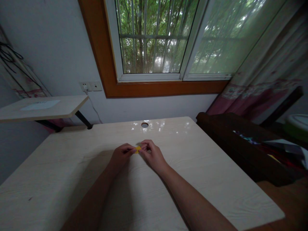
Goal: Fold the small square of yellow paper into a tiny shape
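Between my two hands is a small yellow piece (138,149), thin and perhaps folded paper; its exact kind is too small to make out. My left hand (122,155) pinches its left side between thumb and fingers. On the other side my right hand (153,155) grips it with thumb and fingertips, the fingers curled over. Both hands are over the middle of the pale wood-grain table (207,179), toward its far half. Fingertips cover most of the yellow piece.
A raised shelf (64,107) on black legs stands at the table's back left, with a paper sheet (40,105) on it. A round cable hole (144,125) lies near the back edge. Dark wooden furniture (223,138) adjoins the right side. A window and wall sockets (90,86) are behind.
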The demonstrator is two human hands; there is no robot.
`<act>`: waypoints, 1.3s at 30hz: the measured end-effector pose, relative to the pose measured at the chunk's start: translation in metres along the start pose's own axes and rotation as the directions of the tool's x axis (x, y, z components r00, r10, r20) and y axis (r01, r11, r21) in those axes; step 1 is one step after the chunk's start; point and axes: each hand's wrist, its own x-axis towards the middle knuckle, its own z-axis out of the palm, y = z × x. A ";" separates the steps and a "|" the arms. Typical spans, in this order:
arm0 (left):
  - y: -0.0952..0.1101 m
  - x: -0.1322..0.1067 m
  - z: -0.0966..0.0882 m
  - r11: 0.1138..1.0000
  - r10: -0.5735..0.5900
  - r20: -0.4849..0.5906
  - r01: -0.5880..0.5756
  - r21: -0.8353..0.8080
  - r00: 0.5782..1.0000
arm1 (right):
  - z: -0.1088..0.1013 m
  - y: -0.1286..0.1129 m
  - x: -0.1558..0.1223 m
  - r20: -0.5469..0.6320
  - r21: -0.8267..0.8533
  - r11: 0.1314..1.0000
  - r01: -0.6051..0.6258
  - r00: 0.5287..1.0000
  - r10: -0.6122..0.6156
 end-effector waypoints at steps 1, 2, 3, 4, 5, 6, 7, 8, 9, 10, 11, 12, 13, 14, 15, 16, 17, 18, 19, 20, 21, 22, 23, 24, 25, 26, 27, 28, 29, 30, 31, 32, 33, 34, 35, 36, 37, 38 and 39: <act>-0.001 0.000 0.000 1.000 0.010 -0.006 -0.010 0.001 1.000 | 0.000 -0.001 0.000 -0.010 -0.007 1.000 0.004 1.000 -0.004; -0.001 0.001 0.000 1.000 0.020 -0.013 -0.020 0.002 1.000 | 0.000 -0.002 0.000 -0.018 -0.014 1.000 0.008 1.000 -0.008; -0.002 0.001 -0.001 1.000 0.031 -0.016 -0.031 0.004 0.999 | -0.001 -0.004 0.000 -0.024 -0.021 1.000 0.011 1.000 -0.012; -0.001 0.001 -0.001 0.999 0.043 -0.018 -0.043 0.007 0.999 | -0.001 -0.005 0.000 -0.028 -0.025 1.000 0.014 1.000 -0.015; -0.001 0.001 -0.001 0.999 0.054 -0.019 -0.053 0.010 0.998 | -0.001 -0.007 0.001 -0.032 -0.027 0.999 0.017 0.999 -0.018; 0.000 0.001 -0.001 0.998 0.061 -0.022 -0.061 0.011 0.998 | -0.002 -0.008 0.001 -0.038 -0.028 0.999 0.018 0.999 -0.019; 0.001 0.001 -0.001 0.998 0.065 -0.026 -0.065 0.010 0.998 | -0.002 -0.009 0.001 -0.044 -0.025 0.999 0.020 0.999 -0.021; 0.001 0.000 -0.002 0.998 0.064 -0.032 -0.063 0.008 0.997 | -0.002 -0.009 0.001 -0.049 -0.019 1.000 0.020 0.999 -0.021; 0.002 -0.001 -0.002 0.998 0.058 -0.038 -0.058 0.003 0.998 | -0.002 -0.009 0.001 -0.054 -0.009 1.000 0.019 0.998 -0.019; 0.002 -0.001 -0.002 0.999 0.051 -0.039 -0.051 -0.002 0.998 | -0.002 -0.009 0.001 -0.061 0.007 1.000 0.016 0.998 -0.015; 0.003 -0.002 -0.002 0.999 0.043 -0.033 -0.043 -0.006 0.999 | -0.002 -0.008 0.001 -0.070 0.028 1.000 0.010 0.998 -0.008; 0.003 -0.002 -0.002 0.999 0.036 -0.025 -0.036 -0.010 0.999 | -0.001 -0.007 0.001 -0.078 0.054 0.999 0.000 0.997 0.004; 0.003 -0.002 -0.002 1.000 0.028 -0.017 -0.029 -0.013 0.999 | -0.001 -0.005 0.001 -0.088 0.086 0.996 -0.017 0.996 0.024; 0.002 -0.002 -0.002 1.000 0.020 -0.010 -0.020 -0.014 1.000 | 0.000 -0.004 0.002 -0.094 0.128 0.991 -0.036 0.994 0.048; 0.002 -0.002 -0.002 1.000 0.011 -0.003 -0.011 -0.014 1.000 | 0.001 -0.002 0.002 -0.095 0.171 0.983 -0.060 0.993 0.077; 0.001 -0.002 -0.002 1.000 0.002 0.001 -0.002 -0.013 1.000 | 0.001 -0.001 0.003 -0.095 0.215 0.973 -0.083 0.990 0.105; 0.001 -0.002 -0.002 1.000 -0.008 0.006 0.008 -0.012 1.000 | 0.002 0.000 0.003 -0.094 0.257 0.961 -0.103 0.987 0.131; 0.000 -0.002 -0.002 1.000 -0.016 0.011 0.016 -0.012 1.000 | 0.002 0.001 0.004 -0.094 0.297 0.947 -0.120 0.984 0.154; 0.000 -0.002 -0.002 1.000 -0.022 0.015 0.022 -0.012 1.000 | 0.002 0.001 0.005 -0.096 0.332 0.934 -0.130 0.981 0.170; 0.000 -0.002 -0.002 1.000 -0.027 0.018 0.027 -0.011 0.999 | 0.003 0.002 0.006 -0.099 0.363 0.922 -0.134 0.978 0.181; -0.001 -0.002 -0.002 0.999 -0.031 0.019 0.031 -0.011 0.999 | 0.003 0.003 0.006 -0.103 0.391 0.910 -0.136 0.976 0.190; -0.001 -0.002 -0.002 0.999 -0.034 0.016 0.034 -0.012 0.999 | 0.003 0.003 0.007 -0.107 0.414 0.900 -0.137 0.974 0.198; -0.001 -0.002 -0.002 0.999 -0.035 0.013 0.035 -0.014 0.999 | 0.003 0.004 0.007 -0.107 0.434 0.890 -0.141 0.973 0.206; -0.001 -0.002 -0.002 0.999 -0.035 0.011 0.035 -0.017 0.999 | 0.003 0.004 0.008 -0.105 0.449 0.882 -0.146 0.971 0.214; -0.002 -0.002 -0.002 0.999 -0.035 0.009 0.035 -0.019 0.999 | 0.003 0.005 0.008 -0.102 0.457 0.876 -0.152 0.970 0.222; -0.002 -0.002 -0.002 0.999 -0.032 0.012 0.033 -0.019 0.999 | 0.002 0.005 0.008 -0.100 0.459 0.875 -0.156 0.969 0.225; -0.002 -0.002 -0.002 0.999 -0.028 0.019 0.028 -0.016 0.999 | 0.002 0.006 0.008 -0.100 0.453 0.877 -0.157 0.969 0.225; -0.002 -0.002 -0.002 1.000 -0.023 0.031 0.024 -0.013 0.999 | 0.002 0.006 0.008 -0.101 0.441 0.884 -0.156 0.970 0.221; -0.001 -0.002 -0.002 1.000 -0.021 0.043 0.022 -0.011 0.999 | 0.002 0.007 0.007 -0.101 0.422 0.893 -0.154 0.971 0.216; 0.000 -0.001 -0.002 1.000 -0.024 0.055 0.025 -0.009 0.998 | 0.002 0.007 0.007 -0.097 0.399 0.903 -0.157 0.972 0.212; 0.001 -0.001 -0.002 0.999 -0.032 0.067 0.032 -0.012 0.997 | 0.002 0.008 0.007 -0.088 0.378 0.912 -0.162 0.974 0.210; 0.003 -0.002 -0.001 0.999 -0.047 0.075 0.048 -0.007 0.996 | 0.002 0.008 0.006 -0.073 0.361 0.917 -0.170 0.975 0.210; 0.004 -0.002 -0.001 0.998 -0.062 0.079 0.063 -0.005 0.995 | 0.002 0.008 0.006 -0.058 0.352 0.919 -0.177 0.976 0.210; 0.005 -0.002 -0.001 0.997 -0.075 0.080 0.075 -0.004 0.994 | 0.002 0.008 0.006 -0.044 0.351 0.919 -0.181 0.977 0.210; 0.006 -0.002 -0.001 0.996 -0.083 0.077 0.083 -0.006 0.994 | 0.003 0.008 0.005 -0.033 0.357 0.916 -0.183 0.977 0.208; 0.006 -0.002 -0.001 0.996 -0.085 0.072 0.086 -0.013 0.994 | 0.003 0.008 0.005 -0.026 0.367 0.912 -0.183 0.978 0.206; 0.006 -0.003 -0.001 0.996 -0.083 0.063 0.085 -0.022 0.995 | 0.003 0.008 0.005 -0.021 0.374 0.909 -0.183 0.978 0.205; 0.006 -0.003 -0.001 0.996 -0.082 0.054 0.084 -0.033 0.995 | 0.003 0.008 0.005 -0.012 0.375 0.908 -0.188 0.978 0.208; 0.005 -0.003 -0.002 0.995 -0.084 0.048 0.086 -0.044 0.995 | 0.003 0.008 0.005 0.005 0.371 0.907 -0.200 0.977 0.214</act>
